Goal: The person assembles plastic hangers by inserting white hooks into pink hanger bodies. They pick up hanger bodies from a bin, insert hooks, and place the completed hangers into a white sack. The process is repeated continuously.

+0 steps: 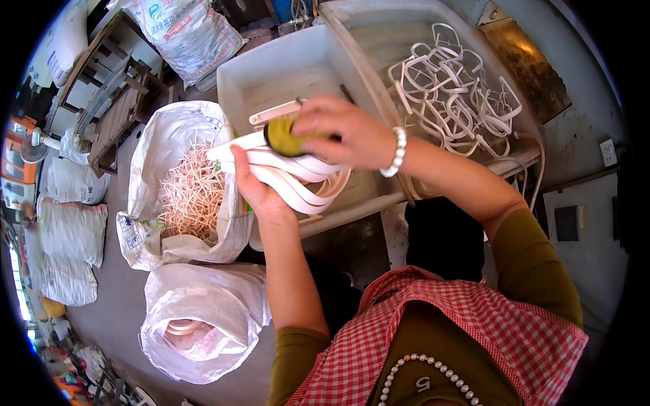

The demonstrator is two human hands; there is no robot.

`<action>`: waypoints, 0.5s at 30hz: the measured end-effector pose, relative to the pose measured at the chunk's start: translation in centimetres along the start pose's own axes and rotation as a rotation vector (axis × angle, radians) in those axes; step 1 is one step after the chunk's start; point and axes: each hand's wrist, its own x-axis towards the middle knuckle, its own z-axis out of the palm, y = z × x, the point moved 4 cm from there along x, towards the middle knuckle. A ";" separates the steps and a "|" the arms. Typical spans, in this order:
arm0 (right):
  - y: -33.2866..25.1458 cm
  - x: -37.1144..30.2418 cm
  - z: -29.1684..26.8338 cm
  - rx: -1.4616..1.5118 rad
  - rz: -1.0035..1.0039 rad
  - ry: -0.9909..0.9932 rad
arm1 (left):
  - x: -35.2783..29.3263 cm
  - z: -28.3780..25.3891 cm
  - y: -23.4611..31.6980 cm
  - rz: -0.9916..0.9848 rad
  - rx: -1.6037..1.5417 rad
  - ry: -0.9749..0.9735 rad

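White curved plastic pieces (298,177) stacked in left hand (261,193).

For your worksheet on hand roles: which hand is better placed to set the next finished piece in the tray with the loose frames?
Probably the right hand. It is nearer the tray of loose frames, holding only a small yellow tool. The left hand has its grip full of white strips.

Left hand (261,193) holds white curved strips (298,179); right hand (345,132) grips what looks like a yellow tool (284,137).
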 end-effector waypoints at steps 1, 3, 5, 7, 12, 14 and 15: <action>-0.7 -0.7 0.8 -0.054 -0.039 -0.067 | -0.2 0.2 0.0 -0.004 -0.010 -0.005; -0.9 -2.3 1.7 -0.117 -0.079 -0.156 | 0.1 -0.7 0.6 0.005 -0.006 0.008; 0.5 -4.3 2.2 -0.225 0.110 -0.421 | 0.2 -1.1 1.1 0.020 0.002 0.011; 3.9 -7.9 2.4 -0.290 0.298 -0.532 | 0.1 -0.9 1.7 0.024 0.009 -0.004; 10.6 -12.3 -2.4 -0.274 0.346 -0.136 | -0.2 -0.4 1.4 0.033 -0.009 0.030; 10.5 -11.8 -3.7 -0.191 0.336 0.033 | 0.0 -1.1 1.5 0.019 -0.008 0.009; 10.1 -11.4 -4.3 -0.204 0.373 0.047 | 0.2 -1.8 1.8 0.021 -0.006 -0.001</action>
